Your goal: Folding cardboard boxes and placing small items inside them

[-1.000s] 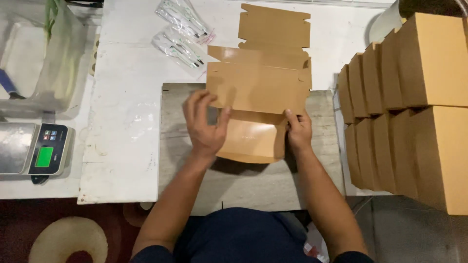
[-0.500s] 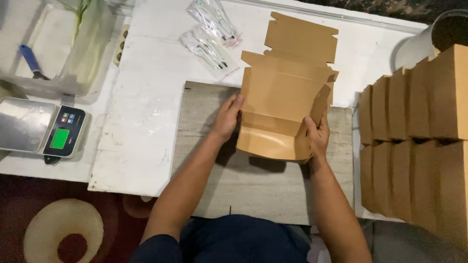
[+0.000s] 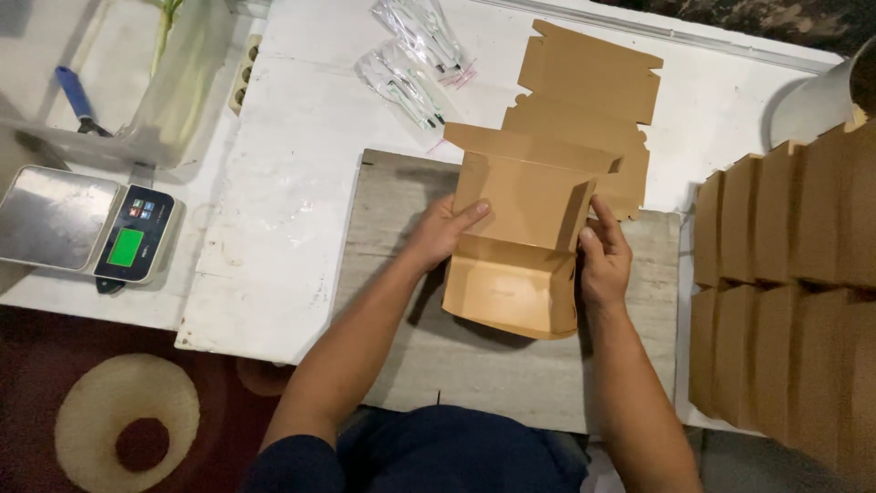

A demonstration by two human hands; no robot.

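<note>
Underneath everything lies a white table [image 3: 301,183], its top scuffed and crinkled, and on it rests a pale grey board [image 3: 401,228] with a wood-like grain that serves as the working surface. Below the table edge a dark red rug [image 3: 55,365] with a cream ring pattern covers the floor. On the board sits a brown cardboard box [image 3: 520,237], partly folded, its side walls raised and its lid flap lying open toward the far side. The left hand [image 3: 443,233] presses against the box's left wall, thumb laid across the inside panel, fingers together behind it. The right hand [image 3: 602,260] grips the right wall, fingers closed on the cardboard edge. Beyond the box lies a flat unfolded blank [image 3: 593,68], and clear plastic packets [image 3: 406,78] rest nearby. A digital scale [image 3: 82,224] with a green display sits at the left, beside a clear plastic tub [image 3: 160,110]. Finished brown boxes [image 3: 785,292] are stacked at the right, cut off by the frame. What the packets hold is hard to make out.
</note>
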